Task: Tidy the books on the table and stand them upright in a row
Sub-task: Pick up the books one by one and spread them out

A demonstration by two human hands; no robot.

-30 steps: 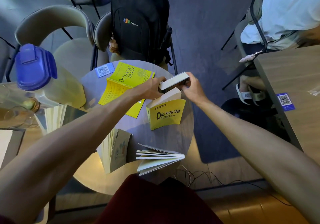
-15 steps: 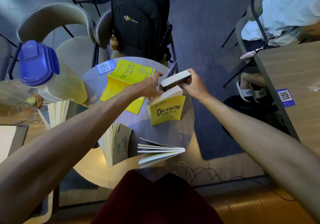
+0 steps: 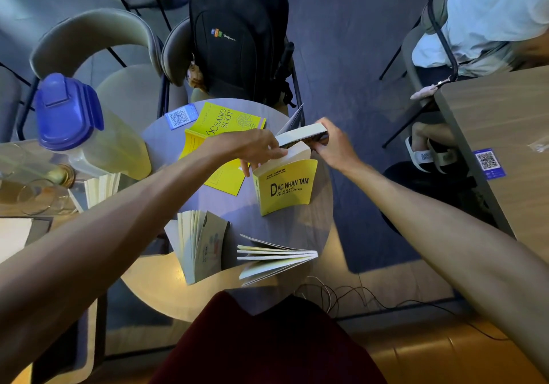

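Two hands [image 3: 252,149] [image 3: 335,146] grip one book [image 3: 303,134]; four books [image 3: 228,128] [image 3: 285,187] [image 3: 205,244] [image 3: 276,259] on table [image 3: 297,223].

Café, QR-code sticker [image 3: 181,115] on round table [image 3: 285,223]
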